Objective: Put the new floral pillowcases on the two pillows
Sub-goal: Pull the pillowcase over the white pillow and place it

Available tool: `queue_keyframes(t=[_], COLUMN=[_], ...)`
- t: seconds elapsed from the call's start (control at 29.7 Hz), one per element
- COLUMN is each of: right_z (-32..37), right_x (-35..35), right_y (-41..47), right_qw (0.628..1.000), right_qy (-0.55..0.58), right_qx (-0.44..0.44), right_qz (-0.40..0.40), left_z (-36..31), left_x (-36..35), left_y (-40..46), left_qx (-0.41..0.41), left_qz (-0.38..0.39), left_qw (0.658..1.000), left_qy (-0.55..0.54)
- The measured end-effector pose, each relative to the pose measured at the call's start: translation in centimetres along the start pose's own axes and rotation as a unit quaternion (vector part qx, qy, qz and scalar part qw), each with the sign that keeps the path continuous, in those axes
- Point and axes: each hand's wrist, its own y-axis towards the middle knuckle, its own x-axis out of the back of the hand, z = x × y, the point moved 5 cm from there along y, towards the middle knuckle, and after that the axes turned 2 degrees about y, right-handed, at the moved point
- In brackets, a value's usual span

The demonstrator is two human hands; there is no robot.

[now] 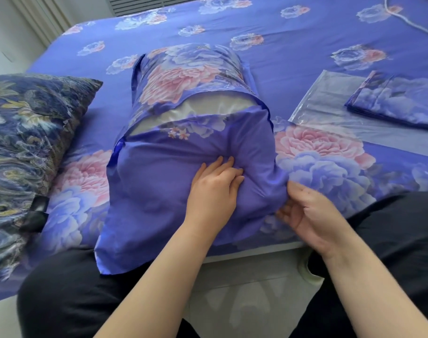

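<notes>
Pinching pillowcase [159, 167] corner: right hand [313, 215]; left hand [215, 189] presses flat. Pillow [208, 113] soft, light; cloth thin, slippery; take hems.

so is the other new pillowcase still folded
Folded. The spare pillowcase lies as a flat, neat rectangle on the bed, partly on its clear plastic bag.

Bed's got a blue floral sheet [293, 52], clear plastic bag [330, 103] lying flat, white cord [408, 23] far corner.
</notes>
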Motion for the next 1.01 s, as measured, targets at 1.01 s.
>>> queue_keyframes(t=[1.01], right_z=[0.4], right_x=[-6.9], right_y=[1.3], right_qw=[0.434], right_qy=[-0.800], right_qx=[0.409], right_qz=[0.069], left_z=[4.1], left_x=[2.3], left_y=[2.6], left_qx=[0.289], left_qz=[-0.142], left_qw=[0.904], left_qy=[-0.281])
